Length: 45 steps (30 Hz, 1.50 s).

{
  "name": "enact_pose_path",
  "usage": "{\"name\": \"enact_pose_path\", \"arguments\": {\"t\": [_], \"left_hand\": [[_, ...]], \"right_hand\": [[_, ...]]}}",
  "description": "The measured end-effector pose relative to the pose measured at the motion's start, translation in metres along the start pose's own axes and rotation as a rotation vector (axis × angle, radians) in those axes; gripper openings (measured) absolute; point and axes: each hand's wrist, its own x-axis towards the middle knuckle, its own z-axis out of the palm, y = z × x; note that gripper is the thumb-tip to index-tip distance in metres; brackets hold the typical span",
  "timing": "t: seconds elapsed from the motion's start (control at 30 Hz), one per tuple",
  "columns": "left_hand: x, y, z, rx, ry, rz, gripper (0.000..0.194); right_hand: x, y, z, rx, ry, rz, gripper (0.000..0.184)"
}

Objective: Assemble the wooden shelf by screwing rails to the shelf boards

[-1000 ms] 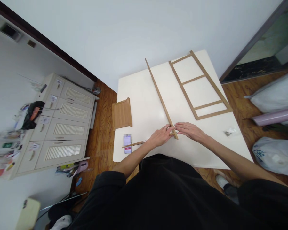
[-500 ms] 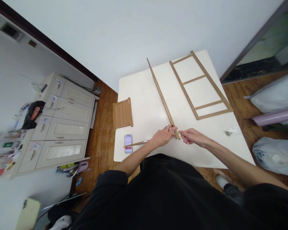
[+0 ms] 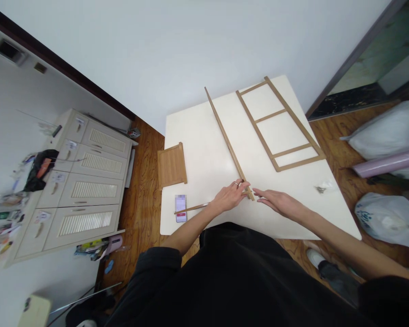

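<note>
Tabletop (image 3: 204, 136), white, against wall (image 3: 197, 50). Flat on right side: ladder-shaped wooden frame (image 3: 271, 115), four crosspieces. Toward middle: long wooden rail (image 3: 229, 145), slanting from far edge down to both hands. At left edge: square wooden panel (image 3: 172, 165), slightly overhanging. Near left forearm: narrow wooden strip (image 3: 192, 209), partly hidden by arm, other end over phone (image 3: 181, 217), screen lit. Left hand (image 3: 227, 197) at near end of long wooden rail, fingers (image 3: 246, 184) closed on it. Right hand (image 3: 281, 202) just beside same end, fingers extended close together; cannot tell if pinching anything small. Near right edge: small metal hardware (image 3: 320, 189) beside clear plastic. Smallest: ring (image 3: 236, 184), left hand.
</note>
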Motion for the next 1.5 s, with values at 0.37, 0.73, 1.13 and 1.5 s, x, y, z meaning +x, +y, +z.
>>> {"name": "enact_pose_path", "arguments": {"t": [0.37,0.73,1.13,1.5], "left_hand": [[0.002,-0.001,0.002,0.009,-0.031,-0.02,0.042],[0.003,-0.004,0.007,-0.024,0.023,-0.014,0.046],[0.003,-0.008,0.012,-0.196,0.038,-0.052,0.079],[0.003,-0.009,0.016,-0.201,0.057,-0.035,0.081]], "right_hand": [[0.029,0.022,0.001,-0.191,0.021,-0.248,0.036],[0.049,-0.016,-0.01,0.003,-0.012,0.114,0.055],[0.067,-0.014,-0.006,0.662,-0.194,0.641,0.062],[0.047,-0.005,0.001,0.428,-0.064,0.391,0.054]]}}
